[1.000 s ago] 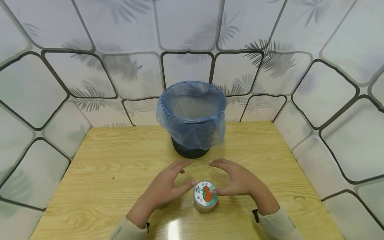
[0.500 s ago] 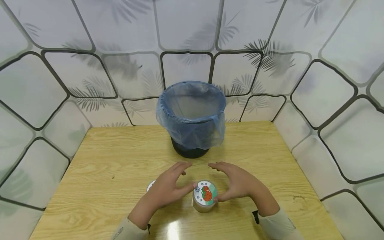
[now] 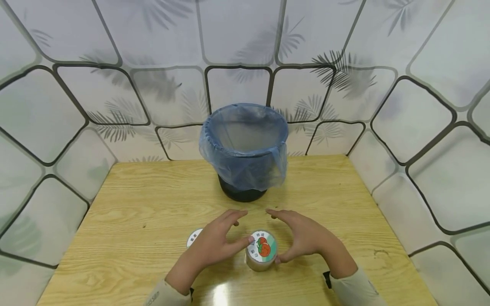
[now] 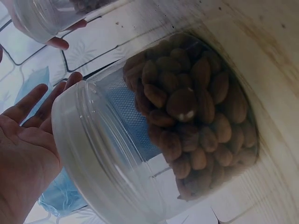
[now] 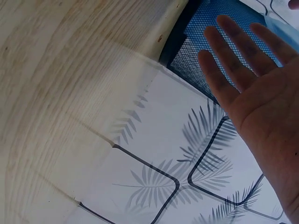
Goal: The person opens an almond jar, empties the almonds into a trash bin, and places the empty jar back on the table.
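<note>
On the wooden table stands a clear round jar with a tomato picture on its lid (image 3: 262,247). My left hand (image 3: 214,240) is at its left, the thumb tip overlapping the lid's edge in the head view. At its right is my right hand (image 3: 308,233), its thumb close to the jar's side. Both hands have relaxed fingers spread round the jar's far side, gripping nothing. A second white-lidded jar (image 3: 194,236) is mostly hidden behind the left hand. In the left wrist view, a clear jar (image 4: 196,116) holds brown almond-like nuts; part of another jar (image 4: 42,21) shows above.
Behind the hands stands a black mesh bin (image 3: 243,194) lined with a blue plastic bag (image 3: 249,165). Patterned white walls (image 3: 241,89) enclose the wooden table (image 3: 153,204) at the back and both sides.
Both hands have shifted slightly toward me, the left also a little right. More of the second jar's lid shows beside the left hand. The tomato-lid jar stays in place.
</note>
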### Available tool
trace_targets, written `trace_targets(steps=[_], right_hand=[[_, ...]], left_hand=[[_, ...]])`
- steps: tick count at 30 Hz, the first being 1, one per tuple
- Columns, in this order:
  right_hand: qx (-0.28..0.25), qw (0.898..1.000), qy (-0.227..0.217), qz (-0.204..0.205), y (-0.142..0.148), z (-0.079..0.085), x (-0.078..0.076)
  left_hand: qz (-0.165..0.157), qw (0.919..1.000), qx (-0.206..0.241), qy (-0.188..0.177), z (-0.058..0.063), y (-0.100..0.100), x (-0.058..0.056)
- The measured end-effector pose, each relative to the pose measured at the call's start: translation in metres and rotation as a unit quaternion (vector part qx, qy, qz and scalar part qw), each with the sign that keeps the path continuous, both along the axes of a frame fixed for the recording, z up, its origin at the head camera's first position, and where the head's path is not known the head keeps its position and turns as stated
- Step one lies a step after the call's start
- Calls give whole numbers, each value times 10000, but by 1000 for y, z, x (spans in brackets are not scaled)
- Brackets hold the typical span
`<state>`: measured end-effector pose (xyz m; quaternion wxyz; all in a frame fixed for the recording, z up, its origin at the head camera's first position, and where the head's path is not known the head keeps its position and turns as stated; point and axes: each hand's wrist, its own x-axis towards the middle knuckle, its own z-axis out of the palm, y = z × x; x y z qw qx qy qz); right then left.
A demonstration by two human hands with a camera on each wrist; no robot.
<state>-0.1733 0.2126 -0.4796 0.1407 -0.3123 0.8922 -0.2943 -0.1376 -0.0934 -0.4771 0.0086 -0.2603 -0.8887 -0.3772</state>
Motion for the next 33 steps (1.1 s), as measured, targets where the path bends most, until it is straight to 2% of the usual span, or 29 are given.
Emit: trace_targets(steps=[14,33], right_hand=[[226,9997,-7,-35,-1,-9,-1],[612,9981,-1,-105,-7,-15,1]], left_hand=[[-11,9999,-161,9,-4,0,-3],[-70,9995,-240,-208,-4,-3,-3]])
